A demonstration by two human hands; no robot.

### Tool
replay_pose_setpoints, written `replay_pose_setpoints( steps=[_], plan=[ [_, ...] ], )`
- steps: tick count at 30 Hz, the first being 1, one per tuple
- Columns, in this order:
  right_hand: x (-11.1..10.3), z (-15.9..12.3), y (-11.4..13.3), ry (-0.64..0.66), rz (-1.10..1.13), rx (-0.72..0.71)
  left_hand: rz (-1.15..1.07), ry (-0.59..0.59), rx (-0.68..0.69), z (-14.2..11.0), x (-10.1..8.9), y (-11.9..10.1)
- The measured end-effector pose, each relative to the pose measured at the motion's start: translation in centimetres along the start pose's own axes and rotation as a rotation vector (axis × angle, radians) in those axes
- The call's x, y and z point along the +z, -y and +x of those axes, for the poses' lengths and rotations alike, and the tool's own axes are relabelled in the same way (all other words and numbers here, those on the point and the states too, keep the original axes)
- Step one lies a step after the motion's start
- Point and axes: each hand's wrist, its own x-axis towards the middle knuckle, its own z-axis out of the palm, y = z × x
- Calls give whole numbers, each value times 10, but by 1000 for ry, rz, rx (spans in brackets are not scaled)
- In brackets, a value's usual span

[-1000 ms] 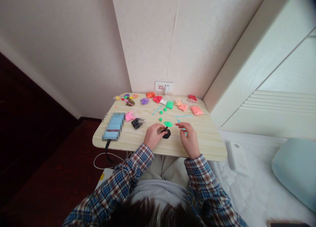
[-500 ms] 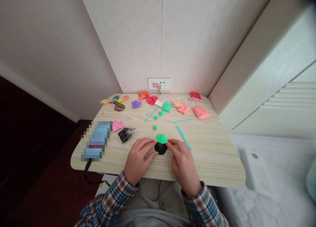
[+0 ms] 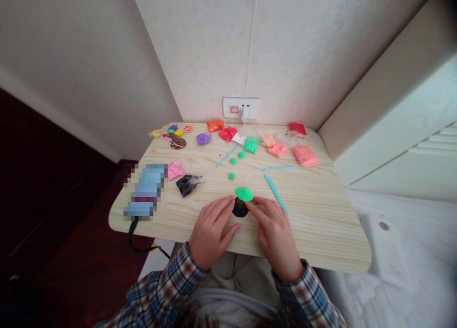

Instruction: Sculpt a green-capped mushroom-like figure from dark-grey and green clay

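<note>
Here, the left hand parts thumb from fingers beside the black base; the right hand has fingers by the green disc, hold unclear.

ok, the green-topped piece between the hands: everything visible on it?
The green-topped piece looks like soft modelling clay. A thin, rounded, bright green disc caps a short dark stem, mostly hidden, over a wider black base. It stands upright on the pale wood-grain table, towards the near edge. Fingertips of the left hand and right hand flank it; exact contact is hard to tell.
</note>
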Motion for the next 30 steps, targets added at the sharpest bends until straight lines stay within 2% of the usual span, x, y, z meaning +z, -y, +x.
replay_pose_setpoints(
  steps=[6,13,21,24,26,27,30],
  plan=[
    [3,-2,-3,14,18,6,-6,61,-32,0,0,-2],
    [6,2,-16,16,29,-37,-30,70,-66,0,0,-2],
    [7,-3,-13,-3,27,-9,-79,33,-48,-1,0,-1],
    [4,-6,-16,-86,148,46,-58,-110,-63,1,-13,10],
    [0,-9,-20,-158,196,125,22,-245,-156,3,-24,25],
    [-3,-11,-21,-184,205,157,75,-276,-234,4,-29,34],
    [-11,-15,-20,-234,211,196,162,-245,-377,6,-35,61]
  ],
)
